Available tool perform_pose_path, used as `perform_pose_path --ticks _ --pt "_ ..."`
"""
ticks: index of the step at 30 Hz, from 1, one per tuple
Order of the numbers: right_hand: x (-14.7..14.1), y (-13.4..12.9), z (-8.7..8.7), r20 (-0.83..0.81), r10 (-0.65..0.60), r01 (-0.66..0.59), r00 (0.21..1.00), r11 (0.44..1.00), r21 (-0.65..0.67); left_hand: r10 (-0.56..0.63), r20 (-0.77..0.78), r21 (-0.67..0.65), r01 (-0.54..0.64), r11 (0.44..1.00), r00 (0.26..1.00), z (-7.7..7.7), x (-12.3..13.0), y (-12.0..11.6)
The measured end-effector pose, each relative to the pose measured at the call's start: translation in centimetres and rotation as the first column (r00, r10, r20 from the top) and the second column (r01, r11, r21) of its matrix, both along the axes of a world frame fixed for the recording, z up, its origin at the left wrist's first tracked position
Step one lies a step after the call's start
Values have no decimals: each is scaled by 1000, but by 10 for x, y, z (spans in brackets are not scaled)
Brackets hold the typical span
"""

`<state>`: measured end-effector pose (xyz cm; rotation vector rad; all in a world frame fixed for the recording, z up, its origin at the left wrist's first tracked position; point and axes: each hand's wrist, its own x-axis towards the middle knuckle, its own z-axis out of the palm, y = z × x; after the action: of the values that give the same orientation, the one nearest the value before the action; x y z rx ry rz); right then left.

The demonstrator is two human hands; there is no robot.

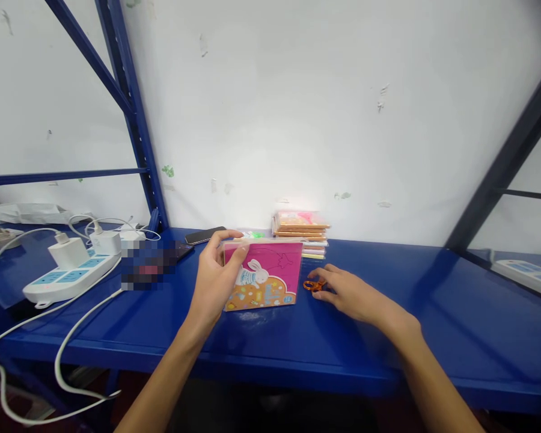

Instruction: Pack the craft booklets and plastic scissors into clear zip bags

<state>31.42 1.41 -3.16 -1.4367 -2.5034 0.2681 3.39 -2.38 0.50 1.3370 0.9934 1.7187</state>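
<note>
Left hand (211, 276) grips packet (270, 273) by its left edge; likely light, stiffish, slippery, best held by edges. Right hand (345, 291) at scissors (318, 284); grip cannot be told.

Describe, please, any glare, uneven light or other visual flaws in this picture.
In the head view, a pale glow lights the wall above the stack, a faint glare spot marks the table below the packet, and a pixelated patch sits at left.
</note>
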Motion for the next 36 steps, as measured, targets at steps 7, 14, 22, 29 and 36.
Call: perform_pose_path --ticks 7,14,22,29,36 --pt "-2 -4 2 -50 -145 134 988 976 -174 -9 -33 -15 8 1000 999 -1 -2 -1" --pt "2 -6 3 9 -109 110 994 991 -81 -21 -68 -29 19 999 997 -1 -4 -1" --pt "-9 -16 30 -316 -107 102 943 994 -33 -54 -75 -43 51 998 996 1 -2 -4" --pt "-30 -60 65 -765 -14 46 644 999 20 -124 -77 -39 121 992 989 0 2 -4" --pt "-49 -72 66 -915 139 70 378 981 178 -175 -161 -39 170 985 971 -1 11 -9"
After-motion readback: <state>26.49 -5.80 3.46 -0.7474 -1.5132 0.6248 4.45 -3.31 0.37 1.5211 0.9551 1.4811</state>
